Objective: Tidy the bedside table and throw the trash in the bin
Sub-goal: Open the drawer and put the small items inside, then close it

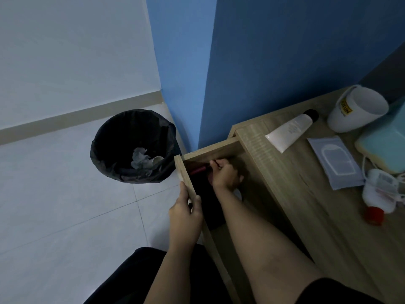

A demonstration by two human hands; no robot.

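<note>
The wooden bedside table (285, 194) has its drawer (188, 178) pulled out toward me. My left hand (186, 211) grips the drawer's front panel, thumb inside and fingers outside. Inside the drawer, my right hand (224, 174) pinches a thin dark stick-like item (217, 161) near the back left corner, beside a reddish object (198, 170). A black-lined bin (133, 145) stands on the floor left of the drawer, holding crumpled tissue (139, 159) and a paper cup (156, 160).
On the tabletop lie a white tube (291, 131), a white mug (357, 109), a wet-wipes pack (335, 161), a teal box (385, 141), a white bottle with a red cap (379, 194) and a cable. A blue wall stands behind. Tiled floor spreads left.
</note>
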